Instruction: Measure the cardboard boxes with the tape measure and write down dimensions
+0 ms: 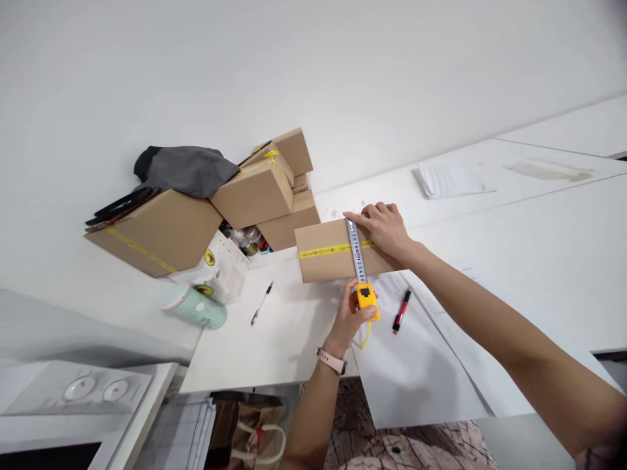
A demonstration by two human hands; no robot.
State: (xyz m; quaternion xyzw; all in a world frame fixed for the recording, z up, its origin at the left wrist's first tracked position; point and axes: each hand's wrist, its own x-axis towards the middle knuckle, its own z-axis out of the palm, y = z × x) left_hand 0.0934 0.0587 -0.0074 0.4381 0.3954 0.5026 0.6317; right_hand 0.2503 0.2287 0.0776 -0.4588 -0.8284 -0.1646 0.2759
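A small brown cardboard box (323, 261) with a band of yellow printed tape stands on the white desk. A yellow tape measure (367, 301) is in my left hand (345, 320), its fingers wrapped round the case at the box's near edge. From the case, the steel blade (358, 254) runs straight across the top of the box, crossing the yellow band. My right hand (385, 228) presses the blade's end at the far edge with the index finger, the other fingers curled against the box. A yellow strap hangs below the case.
White paper sheets (416, 372) and a red-and-black marker (401, 312) lie to the right. A black-and-white pen (262, 303) and a mint-green bottle pouch (198, 307) are to the left. Behind stand stacked cardboard boxes (255, 192) with a dark grey cloth (186, 171) on top.
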